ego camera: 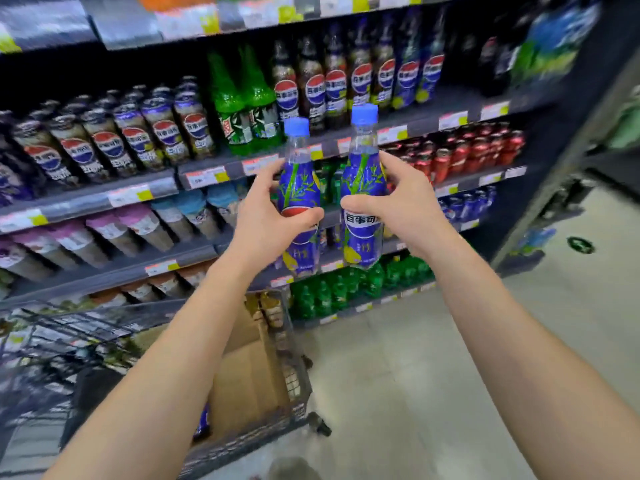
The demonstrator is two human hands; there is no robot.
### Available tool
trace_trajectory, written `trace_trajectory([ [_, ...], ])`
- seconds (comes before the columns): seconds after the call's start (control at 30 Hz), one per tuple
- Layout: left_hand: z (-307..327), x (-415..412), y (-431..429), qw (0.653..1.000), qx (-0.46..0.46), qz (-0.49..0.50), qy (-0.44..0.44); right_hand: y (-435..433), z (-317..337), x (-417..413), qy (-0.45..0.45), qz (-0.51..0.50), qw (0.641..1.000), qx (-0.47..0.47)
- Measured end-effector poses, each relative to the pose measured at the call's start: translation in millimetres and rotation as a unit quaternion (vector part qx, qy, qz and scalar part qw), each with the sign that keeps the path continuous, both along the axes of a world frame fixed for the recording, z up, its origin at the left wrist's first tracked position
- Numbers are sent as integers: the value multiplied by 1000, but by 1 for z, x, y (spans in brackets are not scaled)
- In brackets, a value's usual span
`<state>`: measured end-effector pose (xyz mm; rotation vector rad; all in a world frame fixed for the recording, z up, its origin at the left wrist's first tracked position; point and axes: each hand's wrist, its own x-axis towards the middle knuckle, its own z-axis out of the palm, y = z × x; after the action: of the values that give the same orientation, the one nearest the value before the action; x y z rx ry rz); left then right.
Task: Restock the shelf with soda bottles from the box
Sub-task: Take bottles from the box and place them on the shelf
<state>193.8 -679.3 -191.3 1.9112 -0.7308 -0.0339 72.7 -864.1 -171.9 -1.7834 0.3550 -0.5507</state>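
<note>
I hold two soda bottles upright in front of the shelving, side by side and a little apart. My left hand [266, 216] grips the left bottle [298, 188] around its blue label. My right hand [398, 206] grips the right bottle [363, 174] the same way. Both bottles have light blue caps, clear necks and blue labels with green bamboo and a yellow fruit. The cardboard box [249, 372] sits below in a dark wire cart [294, 386]; one more blue bottle [204, 420] peeks out beside my left forearm.
The shelf [408, 128] at cap height carries cola bottles with matching blue labels [408, 77], plain cola and green bottles [242, 105]. Lower shelves hold red cans [467, 154], blue cans and green bottles. Pale floor spreads to the right.
</note>
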Motion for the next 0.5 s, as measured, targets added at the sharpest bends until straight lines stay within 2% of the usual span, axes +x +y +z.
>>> trace_trajectory([
  [0.2,30,-53,-91,1000,-2,-19,-13,-91,36,-58,-10,-23,999,-41],
  [0.5,55,-51,-203,999,-15,-43,-27,-198,58,-67,-42,-71,997,-3],
])
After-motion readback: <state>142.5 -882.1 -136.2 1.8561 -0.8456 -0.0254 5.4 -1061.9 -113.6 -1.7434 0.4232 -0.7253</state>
